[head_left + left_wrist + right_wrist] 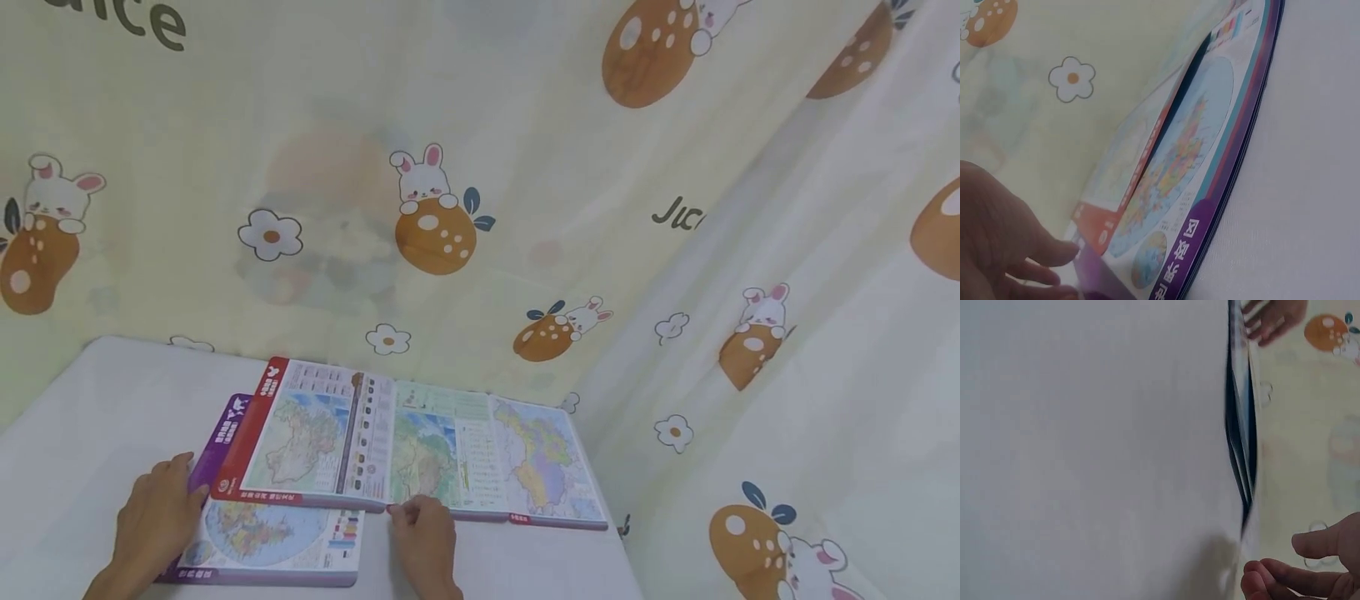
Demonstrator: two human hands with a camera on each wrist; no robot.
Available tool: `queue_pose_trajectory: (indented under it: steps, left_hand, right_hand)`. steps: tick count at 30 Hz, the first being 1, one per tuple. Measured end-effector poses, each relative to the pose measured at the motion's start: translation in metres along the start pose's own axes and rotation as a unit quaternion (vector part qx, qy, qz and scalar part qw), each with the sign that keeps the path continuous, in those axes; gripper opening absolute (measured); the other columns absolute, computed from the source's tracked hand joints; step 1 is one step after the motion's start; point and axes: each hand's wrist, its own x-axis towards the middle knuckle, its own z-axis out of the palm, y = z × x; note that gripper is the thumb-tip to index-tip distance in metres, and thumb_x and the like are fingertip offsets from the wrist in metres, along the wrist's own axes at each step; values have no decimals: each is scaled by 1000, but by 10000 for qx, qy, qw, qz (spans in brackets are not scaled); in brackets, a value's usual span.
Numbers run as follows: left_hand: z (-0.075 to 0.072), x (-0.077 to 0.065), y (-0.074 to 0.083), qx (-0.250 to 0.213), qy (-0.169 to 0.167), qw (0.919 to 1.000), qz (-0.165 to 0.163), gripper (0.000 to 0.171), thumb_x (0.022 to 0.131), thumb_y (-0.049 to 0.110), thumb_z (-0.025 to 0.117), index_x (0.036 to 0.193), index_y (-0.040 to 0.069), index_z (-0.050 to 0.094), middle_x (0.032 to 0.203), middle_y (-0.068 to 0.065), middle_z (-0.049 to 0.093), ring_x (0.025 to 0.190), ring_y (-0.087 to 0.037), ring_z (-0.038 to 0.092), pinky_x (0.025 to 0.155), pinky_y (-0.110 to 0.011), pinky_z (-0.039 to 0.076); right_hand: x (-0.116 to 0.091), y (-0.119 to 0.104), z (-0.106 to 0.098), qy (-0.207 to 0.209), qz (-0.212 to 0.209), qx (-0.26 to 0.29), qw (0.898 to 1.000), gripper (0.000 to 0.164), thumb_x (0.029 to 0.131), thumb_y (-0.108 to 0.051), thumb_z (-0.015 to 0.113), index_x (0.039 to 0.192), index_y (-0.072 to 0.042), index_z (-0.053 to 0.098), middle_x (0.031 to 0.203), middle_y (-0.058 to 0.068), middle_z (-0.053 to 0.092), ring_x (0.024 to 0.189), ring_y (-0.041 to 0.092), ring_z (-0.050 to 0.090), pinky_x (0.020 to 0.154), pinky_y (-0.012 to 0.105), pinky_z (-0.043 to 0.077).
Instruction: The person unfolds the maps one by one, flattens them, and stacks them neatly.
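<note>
An unfolded map [438,450] with a red left border lies across a second map [262,533] with a purple border, covering its upper part. Both are fold-out sheets with printed panels. At the purple map's left edge is my left hand [156,517], its thumb [1060,251] and fingers right by the purple strip. My right hand [426,542] has its fingertips at the lower edge of the red-bordered map, near the fold between panels. In the right wrist view, a gap shows between right thumb [1316,544] and fingers, with nothing in it.
Both maps rest on a white-covered table [135,400]. Behind it hangs a pale curtain [330,100] printed with rabbits and flowers, and more of it runs along the right side. The upper map's far right panel [547,462] reaches near the table's right edge.
</note>
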Motion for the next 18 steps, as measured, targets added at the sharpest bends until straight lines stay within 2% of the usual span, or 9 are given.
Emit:
queue_pose_trajectory:
  steps: [2,5,7,12,18]
  left_hand:
    - [1,-1,4,-44,-40,9998,-185,69,104,12,65,152,-24,32,138,-48,45,123,-64,49,100,-76,48]
    - [1,-1,8,-164,-8,9992,-358,68,104,10,66,152,-24,32,138,-48,45,122,-63,50,102,-74,48]
    - [2,-1,10,-262,67,9987,-430,67,104,9,65,152,-25,32,139,-48,46,121,-62,50,103,-73,48]
    - [3,2,9,-539,259,9972,-441,63,104,7,64,150,-26,35,137,-49,49,123,-66,51,102,-74,47]
    - [1,7,0,-760,355,9957,-389,49,103,5,64,134,-29,49,122,-47,63,115,-65,62,92,-68,53]
  right_hand:
    - [-8,-2,11,83,-112,160,9998,14,92,-19,81,81,-11,80,69,-8,67,61,2,55,60,23,47]
    - [-17,-3,27,485,-538,308,9969,13,87,-15,80,76,-9,79,65,-9,66,58,-1,54,55,25,48]
    - [-21,-7,33,560,-628,483,9953,13,87,-13,80,76,-7,79,65,-8,67,57,-1,56,54,24,51]
    - [-24,-21,34,205,-12,668,9976,11,89,-13,83,80,-7,80,69,-4,73,60,3,63,59,24,55]
    - [-21,-24,35,241,439,421,9979,10,80,-13,86,75,-8,81,69,0,75,62,13,67,63,36,58]
